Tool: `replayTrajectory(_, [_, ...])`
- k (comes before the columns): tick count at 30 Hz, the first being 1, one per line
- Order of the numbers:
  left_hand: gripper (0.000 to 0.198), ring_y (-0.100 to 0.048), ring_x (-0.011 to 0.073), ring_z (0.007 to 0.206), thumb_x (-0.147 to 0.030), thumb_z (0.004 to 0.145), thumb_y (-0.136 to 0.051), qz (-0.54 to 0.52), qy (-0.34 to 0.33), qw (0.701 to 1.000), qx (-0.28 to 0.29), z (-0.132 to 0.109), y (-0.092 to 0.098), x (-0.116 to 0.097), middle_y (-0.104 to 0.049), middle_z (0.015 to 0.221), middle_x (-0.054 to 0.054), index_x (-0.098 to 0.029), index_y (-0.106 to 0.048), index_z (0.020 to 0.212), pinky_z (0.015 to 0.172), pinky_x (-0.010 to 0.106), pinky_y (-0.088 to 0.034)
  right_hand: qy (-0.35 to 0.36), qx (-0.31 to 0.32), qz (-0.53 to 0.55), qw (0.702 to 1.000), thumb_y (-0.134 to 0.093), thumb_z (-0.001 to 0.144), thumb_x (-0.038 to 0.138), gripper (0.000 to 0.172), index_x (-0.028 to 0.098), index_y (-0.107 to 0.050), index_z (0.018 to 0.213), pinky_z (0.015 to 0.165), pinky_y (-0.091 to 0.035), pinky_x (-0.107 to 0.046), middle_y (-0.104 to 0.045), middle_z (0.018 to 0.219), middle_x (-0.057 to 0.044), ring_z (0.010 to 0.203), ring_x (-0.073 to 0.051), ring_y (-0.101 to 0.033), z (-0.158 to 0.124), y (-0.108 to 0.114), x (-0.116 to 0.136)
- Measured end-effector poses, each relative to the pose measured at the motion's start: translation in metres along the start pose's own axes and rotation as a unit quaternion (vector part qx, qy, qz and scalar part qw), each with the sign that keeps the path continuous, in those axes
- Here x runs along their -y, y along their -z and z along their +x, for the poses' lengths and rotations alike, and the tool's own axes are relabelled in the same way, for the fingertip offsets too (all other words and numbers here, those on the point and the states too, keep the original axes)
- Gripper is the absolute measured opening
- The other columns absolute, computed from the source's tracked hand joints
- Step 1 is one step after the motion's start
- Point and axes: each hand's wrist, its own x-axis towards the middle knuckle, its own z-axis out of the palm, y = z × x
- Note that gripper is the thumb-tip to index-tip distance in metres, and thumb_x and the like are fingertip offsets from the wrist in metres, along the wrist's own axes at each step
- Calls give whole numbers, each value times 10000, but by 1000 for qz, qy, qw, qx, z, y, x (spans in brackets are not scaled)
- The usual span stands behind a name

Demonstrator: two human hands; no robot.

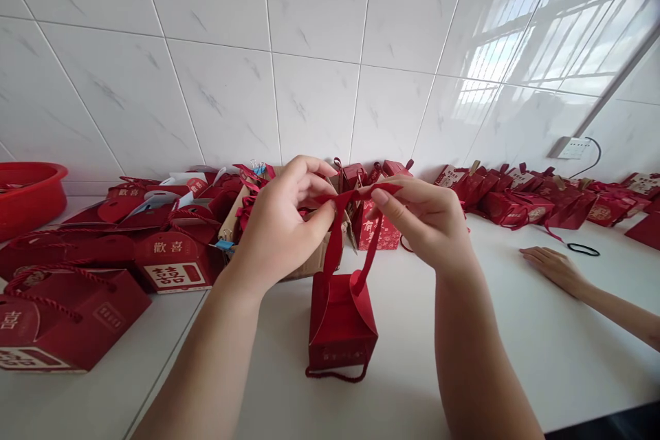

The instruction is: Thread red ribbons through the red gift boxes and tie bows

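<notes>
A small dark red box [343, 320] stands on the white table, with a twisted red cord hanging at its near side. Two lengths of red ribbon [336, 244] rise from its top and cross above it. My left hand [289, 220] pinches the ribbon at the crossing, left of centre. On the right, my right hand [425, 216] grips a ribbon end between thumb and fingers. Both hands are above the box and do not touch it.
Red gift boxes [178, 258] crowd the left, near a red basin [31, 196]. A cardboard box [302, 261] of ribbons stands behind my hands. More red boxes [515, 206] line the wall at right. Another person's hand [557, 269] rests on the white table [407, 357].
</notes>
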Motion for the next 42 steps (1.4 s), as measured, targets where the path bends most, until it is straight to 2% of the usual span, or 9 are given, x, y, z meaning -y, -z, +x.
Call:
replayTrajectory(4, [203, -656, 168, 803, -137, 773, -614, 39, -10, 999, -36, -2, 9, -5, -666, 835, 19, -217, -571, 955, 755, 285, -522, -75, -65, 67, 993, -613, 844, 326, 214, 196, -711, 705, 624, -434, -289, -593, 641, -6, 661, -140, -542, 0, 0, -2])
replayTrajectory(8, [215, -652, 170, 786, -153, 779, -601, 85, -18, 996, -36, -6, 18, -8, -672, 820, 22, -216, -576, 983, 743, 287, -507, -167, -111, 100, 975, -655, 802, 384, 261, 184, -711, 645, 657, -457, -294, -631, 620, -13, 656, -147, -582, -8, 0, -3])
replayTrajectory(12, [221, -642, 188, 813, -175, 781, -584, 157, -30, 987, -32, -17, 32, -6, -676, 841, 34, -210, -573, 998, 756, 293, -488, -232, -155, 143, 950, -685, 762, 420, 276, 172, -697, 642, 672, -461, -288, -653, 646, -23, 641, -138, -584, -27, 3, -9])
replayTrajectory(16, [223, -631, 194, 782, -219, 788, -560, 214, -14, 977, -13, -35, 51, 5, -672, 829, 25, -226, -555, 1011, 738, 300, -475, -274, -176, 121, 938, -705, 729, 446, 290, 164, -693, 664, 638, -431, -274, -633, 629, -21, 622, -133, -554, -53, 10, -20])
replayTrajectory(21, [212, -640, 189, 771, -245, 758, -549, 290, 33, 956, -17, -60, 71, 25, -677, 794, -3, -248, -550, 970, 727, 281, -468, -307, -194, 66, 929, -686, 725, 481, 335, 166, -658, 612, 627, -411, -278, -612, 590, -16, 620, -147, -544, -85, 22, -38])
replayTrajectory(28, [240, -643, 195, 741, -315, 762, -519, 320, 88, 943, 5, -91, 88, 52, -679, 793, 3, -243, -531, 990, 732, 293, -479, -369, -186, -13, 911, -652, 735, 505, 345, 169, -693, 675, 662, -425, -305, -640, 624, -34, 653, -177, -588, -125, 35, -54])
replayTrajectory(34, [243, -641, 213, 759, -330, 758, -478, 310, 124, 942, 41, -110, 90, 74, -666, 760, 24, -217, -515, 969, 759, 324, -480, -401, -153, -66, 901, -606, 748, 539, 390, 159, -687, 721, 631, -439, -299, -665, 710, -56, 684, -199, -626, -149, 39, -61])
replayTrajectory(42, [252, -639, 213, 751, -341, 755, -465, 313, 160, 934, 68, -127, 92, 101, -648, 754, 24, -218, -519, 968, 693, 297, -474, -435, -128, -112, 884, -584, 742, 547, 411, 149, -686, 741, 611, -455, -296, -683, 725, -81, 716, -231, -649, -168, 46, -68])
